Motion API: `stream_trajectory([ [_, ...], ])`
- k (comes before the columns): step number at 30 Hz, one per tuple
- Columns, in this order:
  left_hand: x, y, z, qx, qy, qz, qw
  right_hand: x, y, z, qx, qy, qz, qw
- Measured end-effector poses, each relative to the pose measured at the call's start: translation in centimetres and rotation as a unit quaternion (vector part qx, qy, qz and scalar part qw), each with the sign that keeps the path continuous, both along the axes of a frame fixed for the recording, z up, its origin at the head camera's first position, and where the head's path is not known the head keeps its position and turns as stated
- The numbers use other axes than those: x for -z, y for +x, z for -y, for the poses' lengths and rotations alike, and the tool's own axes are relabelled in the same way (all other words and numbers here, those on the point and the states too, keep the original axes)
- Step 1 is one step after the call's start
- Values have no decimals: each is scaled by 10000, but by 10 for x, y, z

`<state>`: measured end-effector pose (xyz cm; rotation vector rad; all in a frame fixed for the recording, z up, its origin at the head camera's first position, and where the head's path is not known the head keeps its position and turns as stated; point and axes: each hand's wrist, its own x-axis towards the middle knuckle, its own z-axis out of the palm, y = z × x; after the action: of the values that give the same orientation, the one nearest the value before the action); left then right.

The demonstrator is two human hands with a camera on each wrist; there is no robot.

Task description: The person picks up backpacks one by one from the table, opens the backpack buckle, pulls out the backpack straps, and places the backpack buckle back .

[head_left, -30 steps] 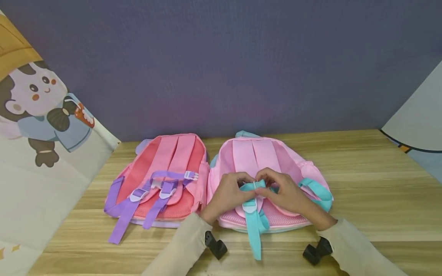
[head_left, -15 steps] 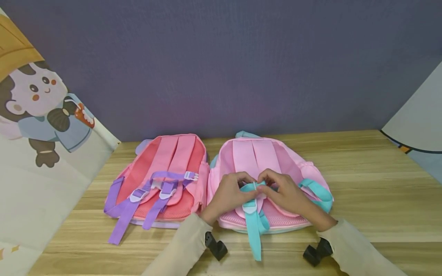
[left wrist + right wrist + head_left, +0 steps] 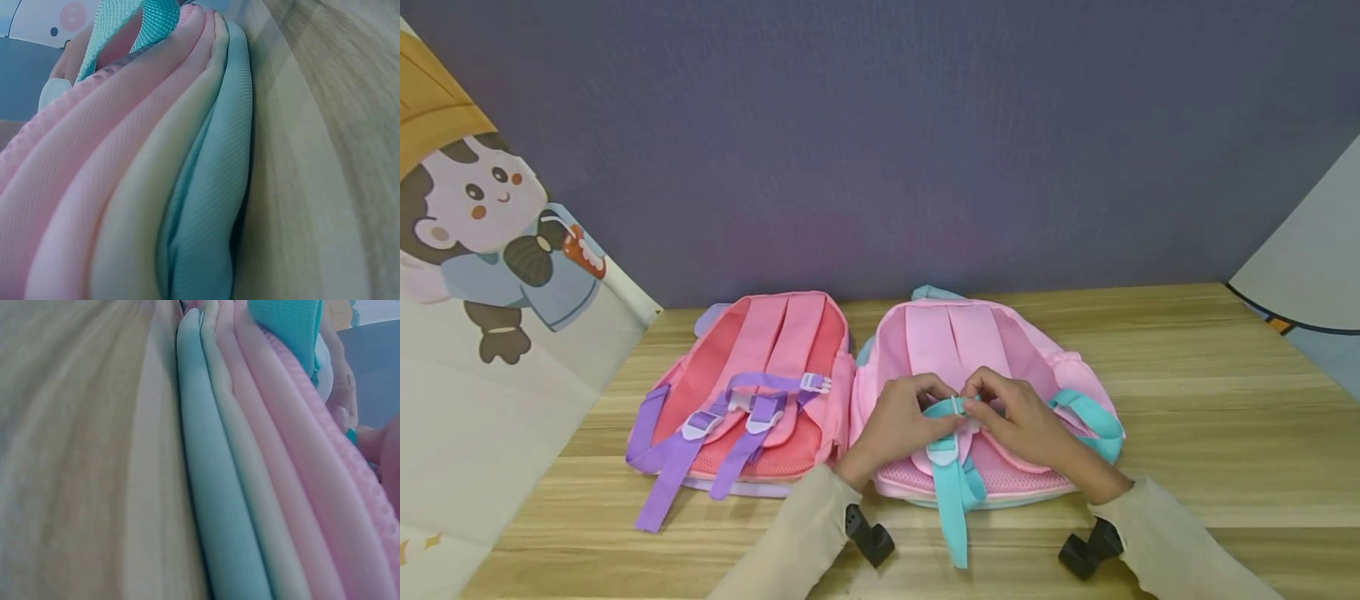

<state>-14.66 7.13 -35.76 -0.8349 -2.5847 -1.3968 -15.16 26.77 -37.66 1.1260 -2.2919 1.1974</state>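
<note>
A light pink backpack (image 3: pixel 895 333) lies on the wooden table with its strap side up. Over its lower middle, the fingertips of my left hand (image 3: pixel 901 421) and right hand (image 3: pixel 1026 421) meet at a turquoise webbing strap (image 3: pixel 938 408). A thin white plastic piece (image 3: pixel 956 405) crosses that strap between them. My left hand pinches the webbing on the left, while my right thumb and forefinger pinch its short end. Below them, a white strap adjuster (image 3: pixel 942 450) carries a hanging turquoise tail (image 3: pixel 952 517). Both wrist views mostly show the bag's layered side; fingers are largely hidden there.
A coral-pink backpack (image 3: pixel 737 342) with purple straps (image 3: pixel 662 492) and white buckles lies against the pink one's left side. A turquoise side strap (image 3: pixel 1093 421) loops out at the right. Behind the table (image 3: pixel 1210 383) rises a dark wall (image 3: pixel 925 150).
My right fingertips have shifted slightly to the right along the turquoise strap, and less of its end shows beyond the white piece. My left hand is nearly still.
</note>
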Motion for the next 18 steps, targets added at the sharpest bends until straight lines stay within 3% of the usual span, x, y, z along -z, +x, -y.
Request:
stream_trajectory([
  [14, 2, -1, 1, 58, 5, -62, 10000, -2, 1, 1, -146, -13, 197, 9997],
  [18, 2, -1, 1, 64, 30, -38, 10000, -2, 1, 1, -147, -3, 87, 9999],
])
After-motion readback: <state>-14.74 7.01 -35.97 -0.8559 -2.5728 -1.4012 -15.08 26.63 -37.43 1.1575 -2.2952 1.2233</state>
